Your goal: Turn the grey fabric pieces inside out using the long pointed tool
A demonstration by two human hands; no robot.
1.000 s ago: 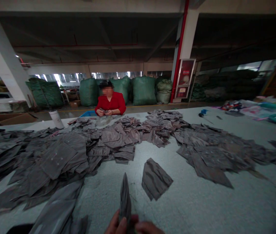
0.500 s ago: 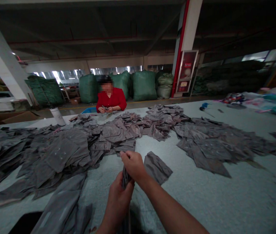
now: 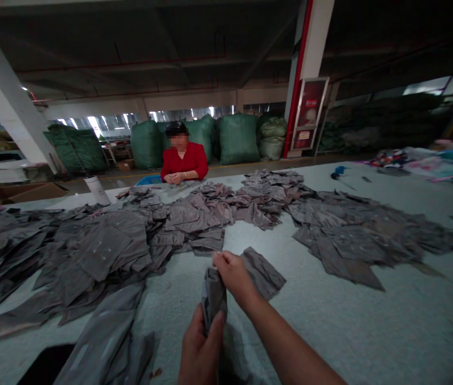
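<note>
Near the middle front of the table, my left hand (image 3: 203,342) is closed around the lower part of a grey fabric piece (image 3: 213,299), thumb on the near side. My right hand (image 3: 234,275) pinches the top edge of the same piece between thumb and fingers. The fabric stands roughly upright between both hands, its surface folded and creased. Just right of my right hand, a single grey fabric piece (image 3: 264,272) lies flat on the table. My left forearm is mostly out of view.
Heaped grey fabric pieces (image 3: 110,240) cover the left and middle, with another pile (image 3: 338,230) at right. A white bottle (image 3: 97,191) stands far left. Across the pale table (image 3: 330,331) sits a co-worker in a red top (image 3: 188,160). A dark flat object (image 3: 46,363) lies front left.
The fabric has turned so that its broad side shows above my left hand. My right hand has shifted slightly right, and my left hand has dropped lower.
</note>
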